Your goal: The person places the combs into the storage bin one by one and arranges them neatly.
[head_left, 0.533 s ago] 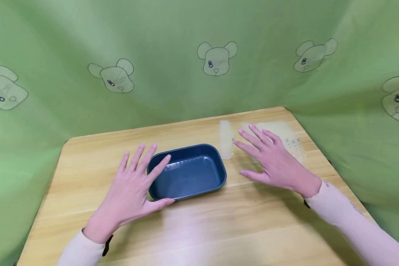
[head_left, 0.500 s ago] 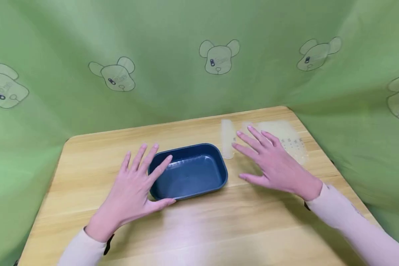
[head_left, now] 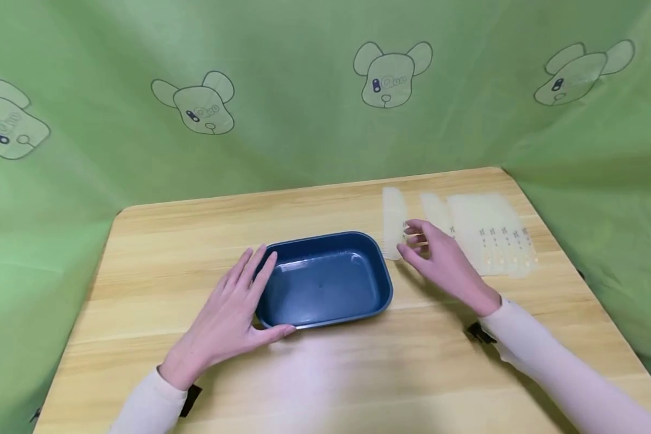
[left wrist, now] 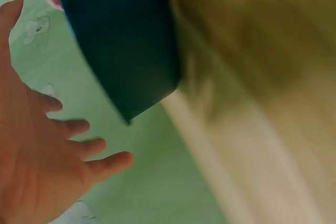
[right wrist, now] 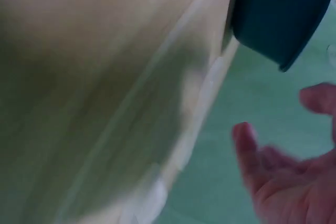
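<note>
A dark blue rectangular tub (head_left: 325, 289) sits on the wooden table. My left hand (head_left: 230, 310) is at its left end, fingers spread over that side and thumb near the front rim; in the left wrist view the fingers are extended and grip nothing. To the right of the tub lies a pale, flat, comb-like piece (head_left: 393, 217) with fine lines on its left edge and small dark print. My right hand (head_left: 446, 262) hovers beside it, thumb and fingers bent and apart, with nothing between them. Its fingertips overlap the piece's right edge in the head view.
Several more pale, flat, printed pieces (head_left: 480, 223) lie overlapping at the table's back right, one (head_left: 435, 211) set slightly apart. A green curtain (head_left: 282, 144) with bear-head outlines hangs behind and around the wooden table (head_left: 184, 253).
My right hand has bent its spread fingers and come down close to the nearest pale piece. The left hand stays by the tub. The head view has shifted slightly, placing the tub further right.
</note>
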